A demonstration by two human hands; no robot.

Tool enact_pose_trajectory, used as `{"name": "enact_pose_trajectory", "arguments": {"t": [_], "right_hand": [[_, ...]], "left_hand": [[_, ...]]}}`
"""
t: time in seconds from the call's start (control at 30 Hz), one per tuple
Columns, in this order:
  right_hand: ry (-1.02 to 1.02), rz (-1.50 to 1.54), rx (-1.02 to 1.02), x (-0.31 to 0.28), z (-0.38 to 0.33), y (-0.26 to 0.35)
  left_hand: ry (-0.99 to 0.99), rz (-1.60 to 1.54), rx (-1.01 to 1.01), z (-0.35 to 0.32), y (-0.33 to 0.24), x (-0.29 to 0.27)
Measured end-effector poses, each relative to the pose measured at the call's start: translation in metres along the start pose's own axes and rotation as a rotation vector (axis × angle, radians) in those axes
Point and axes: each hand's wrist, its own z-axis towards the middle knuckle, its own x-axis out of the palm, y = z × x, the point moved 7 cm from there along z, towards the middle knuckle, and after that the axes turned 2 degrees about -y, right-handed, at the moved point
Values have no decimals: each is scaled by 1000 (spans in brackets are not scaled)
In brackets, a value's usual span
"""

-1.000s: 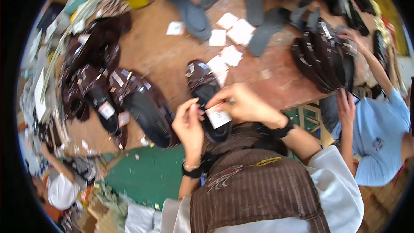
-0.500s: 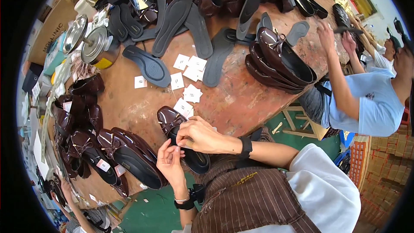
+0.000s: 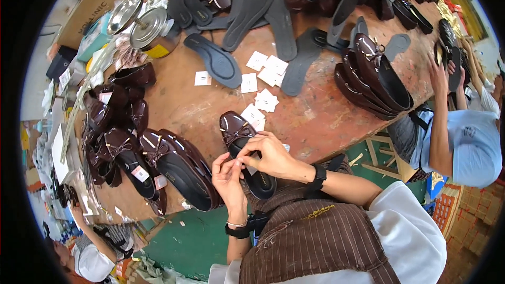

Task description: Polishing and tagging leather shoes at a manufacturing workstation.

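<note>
A: What's on the bench (image 3: 184, 108)?

B: Dark insoles (image 3: 220, 63) top centre, w/ white cards (image 3: 267, 69) scattered just beside them. Stack of brown shoes (image 3: 374, 76) on the right.

A: Left side?

B: More glossy shoes (image 3: 118, 131), some w/ tags, plus a pair (image 3: 181, 165) lying near the front edge. Two shiny tins (image 3: 139, 21) top left, boxes & paper next to them.

A: Anyone else?

B: Co-worker in a light blue shirt (image 3: 471, 144) far right, hands (image 3: 439, 71) up at the shoes there. Green floor (image 3: 192, 242) below.
</note>
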Motion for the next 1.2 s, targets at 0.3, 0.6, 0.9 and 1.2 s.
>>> {"name": "enact_pose_trajectory", "arguments": {"t": [0.3,0.6,0.9,1.2], "right_hand": [[-986,-668,-21,-248,-66,43],[-420,-408,469,-399,-133,-154],[-818,-493,173,-387,-79,-11],[287,401,252,-83,223,31]], "left_hand": [[151,1180,200,-31,-21,14],[-451,878,553,-33,-169,-77],[-254,237,321,-24,-70,-112],[-192,52,-131,-16,-47,-132]]}}
